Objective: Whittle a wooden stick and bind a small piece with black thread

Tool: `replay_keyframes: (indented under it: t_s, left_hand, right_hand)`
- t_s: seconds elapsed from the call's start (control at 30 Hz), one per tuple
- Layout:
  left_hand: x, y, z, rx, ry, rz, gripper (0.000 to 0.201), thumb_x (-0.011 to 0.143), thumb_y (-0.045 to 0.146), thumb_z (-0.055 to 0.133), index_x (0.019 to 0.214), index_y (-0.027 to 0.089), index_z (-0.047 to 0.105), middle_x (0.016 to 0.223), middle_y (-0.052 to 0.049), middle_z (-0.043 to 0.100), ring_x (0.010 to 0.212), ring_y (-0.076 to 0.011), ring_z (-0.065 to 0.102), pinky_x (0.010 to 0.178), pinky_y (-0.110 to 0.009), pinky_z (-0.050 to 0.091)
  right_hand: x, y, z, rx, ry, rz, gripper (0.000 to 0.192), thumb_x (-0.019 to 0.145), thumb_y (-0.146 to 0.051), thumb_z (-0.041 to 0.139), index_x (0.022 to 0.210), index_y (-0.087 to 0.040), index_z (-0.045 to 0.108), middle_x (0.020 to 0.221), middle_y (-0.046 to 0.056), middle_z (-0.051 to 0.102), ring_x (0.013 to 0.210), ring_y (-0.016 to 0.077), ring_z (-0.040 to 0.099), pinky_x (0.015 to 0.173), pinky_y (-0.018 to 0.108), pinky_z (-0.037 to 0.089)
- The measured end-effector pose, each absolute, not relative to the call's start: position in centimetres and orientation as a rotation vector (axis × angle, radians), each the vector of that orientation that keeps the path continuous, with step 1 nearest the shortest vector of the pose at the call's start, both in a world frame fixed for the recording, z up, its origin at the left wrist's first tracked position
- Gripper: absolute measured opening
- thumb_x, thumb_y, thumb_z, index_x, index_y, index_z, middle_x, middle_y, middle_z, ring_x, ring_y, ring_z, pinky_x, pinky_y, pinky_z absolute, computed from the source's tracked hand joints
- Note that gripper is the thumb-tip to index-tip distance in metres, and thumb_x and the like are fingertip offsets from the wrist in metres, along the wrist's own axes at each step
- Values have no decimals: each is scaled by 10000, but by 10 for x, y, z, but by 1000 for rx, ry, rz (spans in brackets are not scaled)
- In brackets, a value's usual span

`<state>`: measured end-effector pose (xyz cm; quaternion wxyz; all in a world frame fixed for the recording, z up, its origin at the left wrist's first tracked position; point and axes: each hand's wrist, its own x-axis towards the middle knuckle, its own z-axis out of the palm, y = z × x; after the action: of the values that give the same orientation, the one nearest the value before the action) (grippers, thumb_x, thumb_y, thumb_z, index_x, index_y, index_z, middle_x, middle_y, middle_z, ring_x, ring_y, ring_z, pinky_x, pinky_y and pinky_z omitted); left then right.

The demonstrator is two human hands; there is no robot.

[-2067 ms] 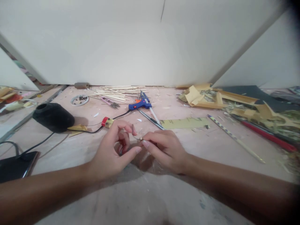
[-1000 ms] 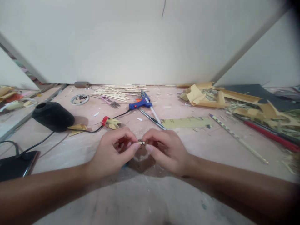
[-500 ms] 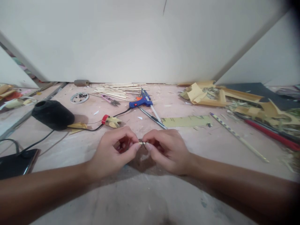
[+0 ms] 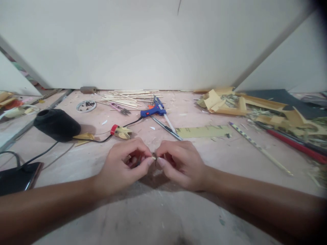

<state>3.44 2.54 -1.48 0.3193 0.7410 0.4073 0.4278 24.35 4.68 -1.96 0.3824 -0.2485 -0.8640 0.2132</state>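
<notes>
Your left hand [image 4: 122, 166] and right hand [image 4: 180, 163] pinch a small stick piece [image 4: 154, 157] between fingertips, lying left-to-right, near the glue gun [image 4: 153, 111].

Soft, even indoor light; faint shadows, wide-angle bending, dark blurred right corner.

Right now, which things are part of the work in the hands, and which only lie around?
In hand: left hand and right hand pinch a small pale piece with dark thread.

Lying about: glue gun, wooden sticks, black spool, phone.
</notes>
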Motion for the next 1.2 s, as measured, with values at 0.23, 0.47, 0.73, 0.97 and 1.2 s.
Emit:
replay_keyframes:
  t_s: [0.23, 0.47, 0.73, 0.97, 1.2]
  left_hand:
    - [35, 25, -15, 1952, 1072, 1153, 50, 879, 181, 688, 832, 196, 693, 736, 3, 674, 638, -119, 581, 510, -216, 403]
    - [34, 25, -15, 1974, 1098, 1077, 54, 900, 208, 672, 850, 194, 691, 747, 0, 675, 654, -124, 578, 516, -222, 395]
    - [34, 25, -15, 2028, 1079, 1064, 77, 900, 198, 666, 824, 185, 668, 692, 12, 642, 586, -105, 517, 519, -221, 389]
    - [32, 24, -16, 2048, 1011, 1060, 115, 932, 203, 653, 819, 180, 659, 707, 3, 652, 607, -107, 533, 536, -229, 392]
    - [31, 23, -18, 2053, 988, 1045, 128, 927, 202, 670, 802, 181, 655, 721, 3, 663, 621, -107, 544, 539, -222, 393]
  right_hand:
    - [246, 47, -19, -653, -2198, 693, 195, 958, -200, 504, 836, -144, 646, 625, -20, 589, 544, 86, 507, 561, 221, 368]
    - [246, 46, -21, -688, -2178, 636, 157, 945, -202, 510, 851, -161, 630, 613, -40, 583, 536, 80, 506, 559, 206, 370]
    - [245, 46, -18, -690, -2227, 611, 156, 937, -191, 495, 826, -168, 602, 631, -40, 564, 542, 85, 472, 562, 221, 348]
    - [244, 48, -18, -613, -2295, 615, 163, 936, -176, 456, 781, -179, 508, 653, -38, 497, 578, 94, 431, 582, 233, 333]
    - [243, 49, -19, -574, -2343, 641, 120, 871, -146, 441, 775, -212, 412, 661, -41, 449, 576, 109, 409, 566, 247, 306]
